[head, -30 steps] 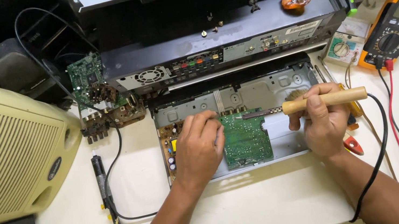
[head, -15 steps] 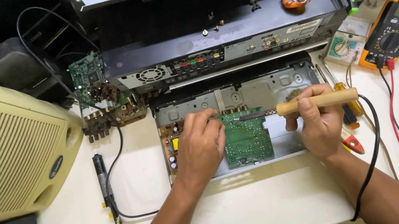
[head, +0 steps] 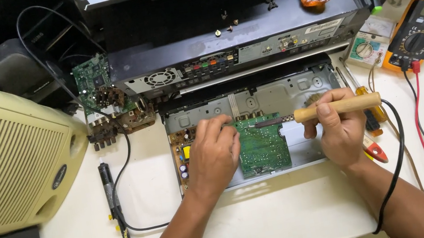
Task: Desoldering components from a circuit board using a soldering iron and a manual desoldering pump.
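Green circuit board [head: 262,145] lies flat in the open metal chassis [head: 288,91] at the middle of the white table [head: 276,218], seen from the head camera. Left hand [head: 214,150] rests on the board's left edge, fingers curled and pressed down near the top corner; whether they pinch anything beneath cannot be told. Right hand [head: 341,128] is closed in a fist-like grip round the wooden handle of a soldering iron [head: 318,112], held level, its dark tip reaching left over the board's upper edge and ending close beside the left fingertips. A black cord [head: 395,153] runs from the handle down past the right wrist. Behind the chassis stands a black player [head: 238,50] with screws loose on its top; an orange-cased meter [head: 423,29] with red and black leads sits well to the right, screwdrivers [head: 362,95] lie just beside the right hand, and a cream speaker [head: 0,168] fills the left side. Risks, as judged: the hot tip is near the left fingers — a slip could burn them; lingering on one joint could lift a track; the cord could drag across the screwdrivers and jerk the iron.
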